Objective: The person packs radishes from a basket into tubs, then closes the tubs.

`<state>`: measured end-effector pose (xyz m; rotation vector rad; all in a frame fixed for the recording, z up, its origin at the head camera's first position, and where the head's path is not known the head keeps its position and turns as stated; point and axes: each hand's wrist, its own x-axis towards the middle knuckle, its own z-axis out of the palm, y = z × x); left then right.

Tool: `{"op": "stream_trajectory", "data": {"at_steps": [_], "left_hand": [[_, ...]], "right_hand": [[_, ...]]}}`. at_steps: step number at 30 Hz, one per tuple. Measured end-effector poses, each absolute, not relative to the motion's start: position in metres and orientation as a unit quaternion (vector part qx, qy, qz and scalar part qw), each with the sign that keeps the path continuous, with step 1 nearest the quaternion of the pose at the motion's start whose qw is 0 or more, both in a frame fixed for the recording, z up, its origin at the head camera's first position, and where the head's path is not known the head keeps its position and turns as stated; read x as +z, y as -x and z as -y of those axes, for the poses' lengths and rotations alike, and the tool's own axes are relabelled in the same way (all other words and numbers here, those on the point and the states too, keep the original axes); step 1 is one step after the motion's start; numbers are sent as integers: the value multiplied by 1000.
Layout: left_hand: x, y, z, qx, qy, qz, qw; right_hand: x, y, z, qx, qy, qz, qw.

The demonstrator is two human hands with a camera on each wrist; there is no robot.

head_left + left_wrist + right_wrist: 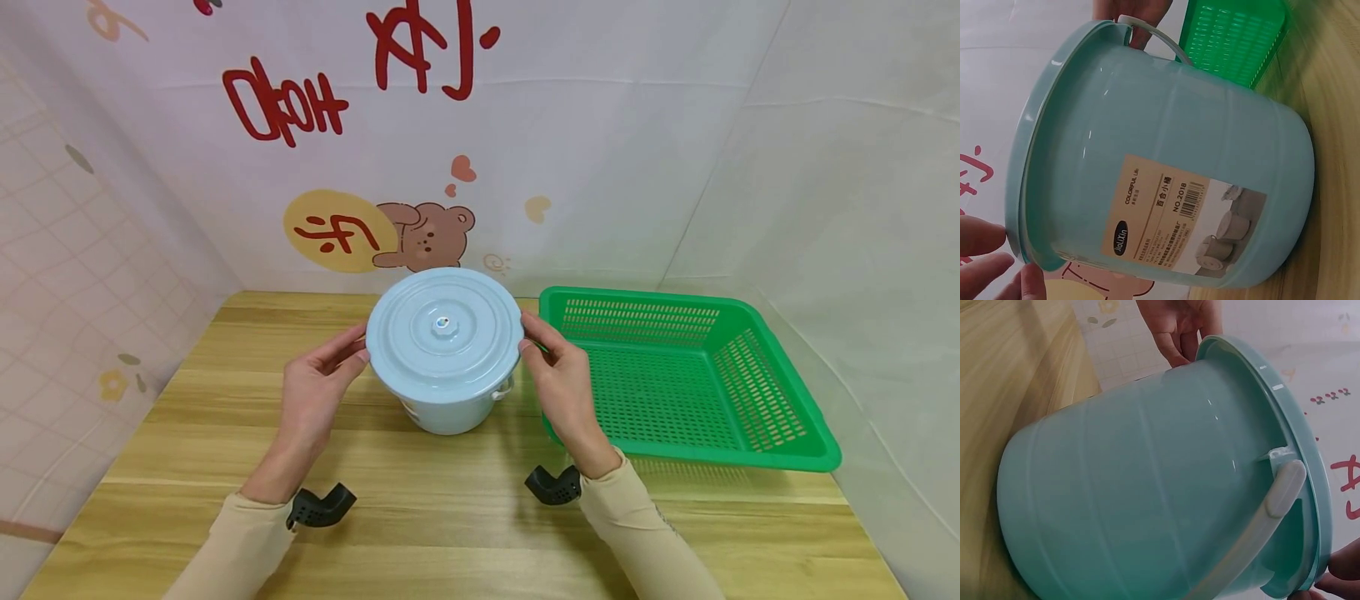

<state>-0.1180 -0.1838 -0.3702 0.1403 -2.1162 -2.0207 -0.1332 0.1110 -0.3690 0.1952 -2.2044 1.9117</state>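
A light blue plastic bucket (452,417) stands upright on the wooden table, with its round lid (420,367) lying on top. My left hand (315,392) pinches the lid's rim on the left side, thumb and fingertips at the edge. On the opposite side, my right hand (564,385) pinches the rim in the same way. The left wrist view shows a printed label (1160,219) on the bucket's wall and a narrow gap below the lid's edge. A white handle (1260,531) hangs down the bucket's side in the right wrist view.
A green plastic basket (780,458) with perforated walls sits to the right of the bucket. Behind the table (442,517) hangs a white cloth (600,150) with red characters and a cartoon bear. Black wrist mounts (324,507) stick out inward from both sleeves.
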Motion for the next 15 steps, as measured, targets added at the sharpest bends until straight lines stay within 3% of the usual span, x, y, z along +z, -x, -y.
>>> {"op": "stream_trajectory", "data": {"at_steps": [15], "left_hand": [[-374, 118, 182, -674, -59, 730, 94]], "right_hand": [[-375, 136, -112, 649, -49, 754, 89]]}}
